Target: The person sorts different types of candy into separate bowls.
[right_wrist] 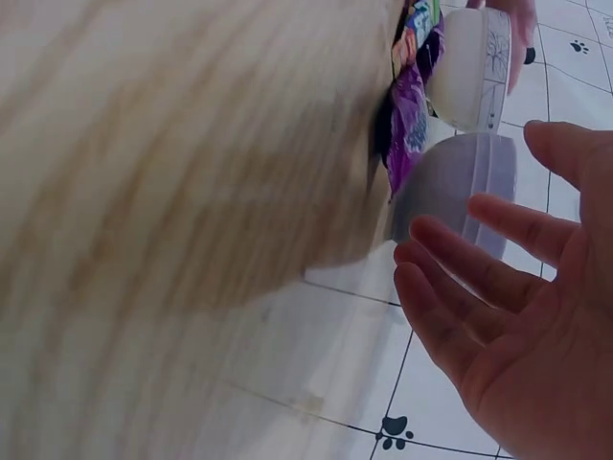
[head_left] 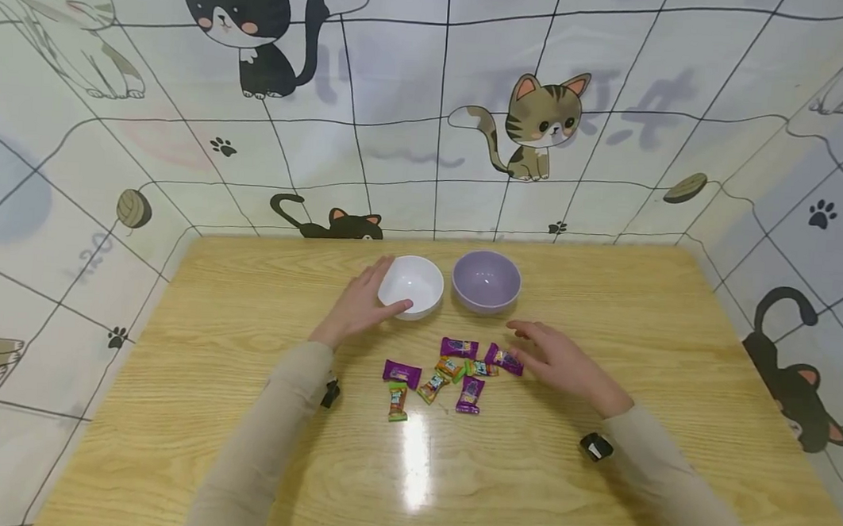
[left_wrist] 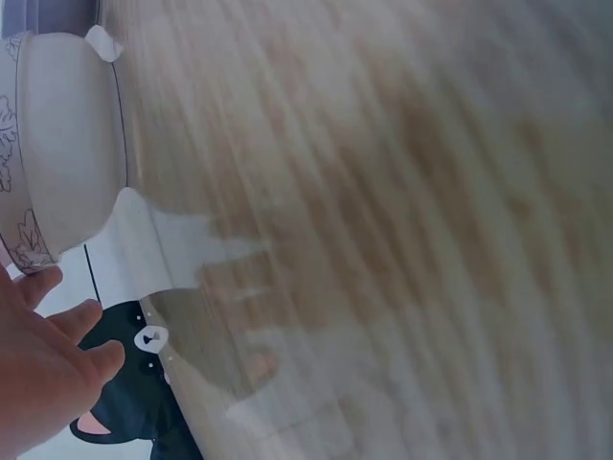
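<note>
Nearest us, wrapped candies point(head_left: 450, 367) lie on the surface point(head_left: 524, 491), left of our right hand point(head_left: 562, 362); its spread fingers hover just beside a purple one. Our left hand point(head_left: 359, 301), fingers apart, touches the white bowl point(head_left: 420, 285). Beyond our right fingertips sits the lilac bowl point(head_left: 486, 289).

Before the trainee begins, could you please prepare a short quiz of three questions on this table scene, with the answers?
1. True or false: from the person's view, the lilac bowl stands to the right of the white bowl.
2. Which bowl is nearest the left hand? A) the lilac bowl; B) the white bowl.
3. How many purple-wrapped candies lie on the wood-grain table?

Key: 1. True. 2. B. 3. Four.
</note>
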Tool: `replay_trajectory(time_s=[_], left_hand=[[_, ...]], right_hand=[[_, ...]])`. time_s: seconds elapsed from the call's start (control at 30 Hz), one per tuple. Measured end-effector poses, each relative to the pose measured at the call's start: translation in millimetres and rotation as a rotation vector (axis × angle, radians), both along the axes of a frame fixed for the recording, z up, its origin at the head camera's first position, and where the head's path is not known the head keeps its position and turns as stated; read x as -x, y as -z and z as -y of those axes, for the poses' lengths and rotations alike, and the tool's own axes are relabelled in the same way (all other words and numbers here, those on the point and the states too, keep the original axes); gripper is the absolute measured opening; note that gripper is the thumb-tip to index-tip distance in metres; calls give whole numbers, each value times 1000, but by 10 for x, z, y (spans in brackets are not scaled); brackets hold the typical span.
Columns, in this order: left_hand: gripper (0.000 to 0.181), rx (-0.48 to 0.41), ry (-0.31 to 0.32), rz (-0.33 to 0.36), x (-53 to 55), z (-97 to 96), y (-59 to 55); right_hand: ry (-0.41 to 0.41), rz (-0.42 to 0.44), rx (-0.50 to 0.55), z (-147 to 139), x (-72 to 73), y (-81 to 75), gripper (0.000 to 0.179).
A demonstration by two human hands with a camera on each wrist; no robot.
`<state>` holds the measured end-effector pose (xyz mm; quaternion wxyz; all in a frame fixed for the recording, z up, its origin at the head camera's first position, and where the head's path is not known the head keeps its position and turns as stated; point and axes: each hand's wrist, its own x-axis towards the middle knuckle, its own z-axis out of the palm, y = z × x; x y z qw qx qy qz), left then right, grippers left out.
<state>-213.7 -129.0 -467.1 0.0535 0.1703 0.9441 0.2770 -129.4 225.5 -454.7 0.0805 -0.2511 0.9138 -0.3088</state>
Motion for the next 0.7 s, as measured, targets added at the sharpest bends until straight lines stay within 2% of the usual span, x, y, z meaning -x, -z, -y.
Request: replay_trajectory(time_s=[0.2,0.4,0.53,0.7], left_hand=[[107,-49,6,10,96,-7,23],[108,-182,21,105,182,9,95],[107,-267,30,147,202,23,120],[107,-290,33,167,213,17,121]], right_hand=[[-19,-9,20,25,-13,45,45],[-19,16,33,50,-13,84,44],[-27,32,38,80,3,97,44],[-35,48,33,97,6,107,48]])
